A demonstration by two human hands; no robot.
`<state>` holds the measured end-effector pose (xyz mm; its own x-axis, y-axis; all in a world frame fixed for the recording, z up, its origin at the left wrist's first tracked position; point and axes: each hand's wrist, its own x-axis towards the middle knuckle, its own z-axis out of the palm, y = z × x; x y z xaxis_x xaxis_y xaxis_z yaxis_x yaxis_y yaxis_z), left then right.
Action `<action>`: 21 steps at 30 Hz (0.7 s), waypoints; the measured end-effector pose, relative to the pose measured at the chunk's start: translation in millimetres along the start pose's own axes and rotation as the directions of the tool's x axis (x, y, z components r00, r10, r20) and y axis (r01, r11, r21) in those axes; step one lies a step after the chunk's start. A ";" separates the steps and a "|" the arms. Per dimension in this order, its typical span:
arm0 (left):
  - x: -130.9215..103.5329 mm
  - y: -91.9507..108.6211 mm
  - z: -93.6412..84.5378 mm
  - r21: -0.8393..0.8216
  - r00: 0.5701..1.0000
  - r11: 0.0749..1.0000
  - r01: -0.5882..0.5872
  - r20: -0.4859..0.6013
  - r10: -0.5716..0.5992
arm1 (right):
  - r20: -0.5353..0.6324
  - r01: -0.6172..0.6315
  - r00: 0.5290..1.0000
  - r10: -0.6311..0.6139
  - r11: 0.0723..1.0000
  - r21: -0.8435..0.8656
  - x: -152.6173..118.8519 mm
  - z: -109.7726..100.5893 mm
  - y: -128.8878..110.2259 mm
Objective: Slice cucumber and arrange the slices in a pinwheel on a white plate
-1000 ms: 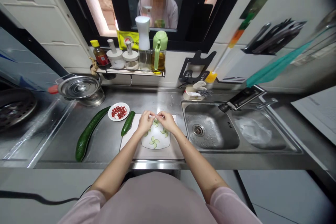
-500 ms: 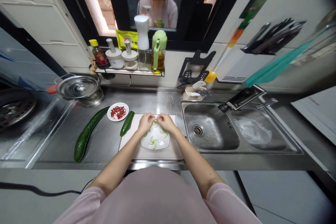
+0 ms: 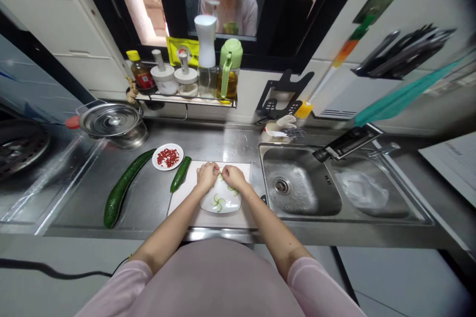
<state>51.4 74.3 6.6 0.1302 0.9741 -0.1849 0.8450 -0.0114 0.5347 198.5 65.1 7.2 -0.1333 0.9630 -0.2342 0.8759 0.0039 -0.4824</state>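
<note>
Over the far edge of a white plate [image 3: 227,204], my left hand [image 3: 207,177] and my right hand [image 3: 233,177] are close together with fingertips pinched. A thin pale-green cucumber slice [image 3: 220,175] shows between the fingertips; its exact hold is partly hidden by the fingers. On the plate's near side, several cucumber slices [image 3: 217,202] form a pinwheel. More slices [image 3: 233,190] lie by my right wrist. The plate rests on a pale cutting board [image 3: 182,208]. At the board's left edge lies a cut piece of cucumber [image 3: 181,174].
A long whole cucumber [image 3: 124,190] and a small plate [image 3: 155,162] of chopped red pieces are to the left. Behind them stands a lidded steel pot [image 3: 130,133]. A seasoning rack [image 3: 193,102] hangs above the counter. On the right is a double sink [image 3: 312,198] with a faucet [image 3: 349,141].
Both hands stay pinched together over the plate's far side, with small finger shifts; the left hand has turned slightly. The camera view has shifted a little.
</note>
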 end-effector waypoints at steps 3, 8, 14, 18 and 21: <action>1.4 2.6 1.5 0.028 1.000 1.000 0.007 0.029 -0.008 | 0.011 -0.021 1.000 0.021 0.999 -0.029 -0.8 -1.3 -2.0; 3.7 4.1 5.5 0.060 0.999 0.998 -0.001 0.040 -0.001 | 0.016 -0.044 0.999 0.045 0.998 -0.051 -0.3 -0.2 -1.3; 7.2 2.6 10.7 0.088 0.999 0.996 0.006 0.046 -0.010 | 0.030 -0.060 0.998 0.062 0.996 -0.068 0.8 -0.4 -1.7; 8.3 1.8 13.2 0.097 0.999 0.995 0.006 0.038 -0.010 | 0.033 -0.054 0.998 0.057 0.995 -0.085 1.8 0.2 -2.1; 9.2 1.6 14.0 0.103 0.999 0.995 0.007 0.041 -0.012 | 0.033 -0.042 0.998 0.045 0.994 -0.098 2.4 1.1 -2.3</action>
<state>61.2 80.0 -5.8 0.1418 0.9640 -0.2249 0.8947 -0.0275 0.4459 195.7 67.2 6.8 -0.1083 0.9529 -0.2833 0.9222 -0.0101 -0.3867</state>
